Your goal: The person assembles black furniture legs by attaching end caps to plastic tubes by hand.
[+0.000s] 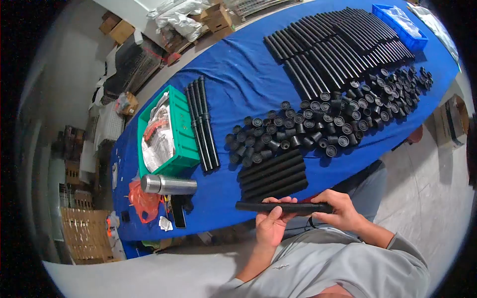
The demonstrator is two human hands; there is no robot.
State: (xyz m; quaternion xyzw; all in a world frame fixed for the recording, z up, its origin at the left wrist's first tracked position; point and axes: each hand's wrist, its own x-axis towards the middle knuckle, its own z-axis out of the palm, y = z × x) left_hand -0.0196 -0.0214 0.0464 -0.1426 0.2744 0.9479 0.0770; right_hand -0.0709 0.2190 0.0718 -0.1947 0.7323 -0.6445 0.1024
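A black tube point(251, 206) lies level across my body, just off the table's near edge. My left hand point(273, 222) is closed around its middle, thumb on the near side. Around its right end my right hand point(339, 211) is wrapped, partly covering that end. Just beyond the tube, several black foam-like sleeves point(273, 174) lie side by side on the blue cloth. Behind them spreads a large heap of small black round caps point(308, 114), some upright and some on their sides.
Long rows of black tubes point(338, 44) fill the far right, beside a blue bin point(422, 43). A few joined tubes point(201, 124) lie by a green crate point(185, 134) on the left. A steel flask point(179, 186), a red plastic bag point(144, 201) and a phone point(179, 213) are nearer.
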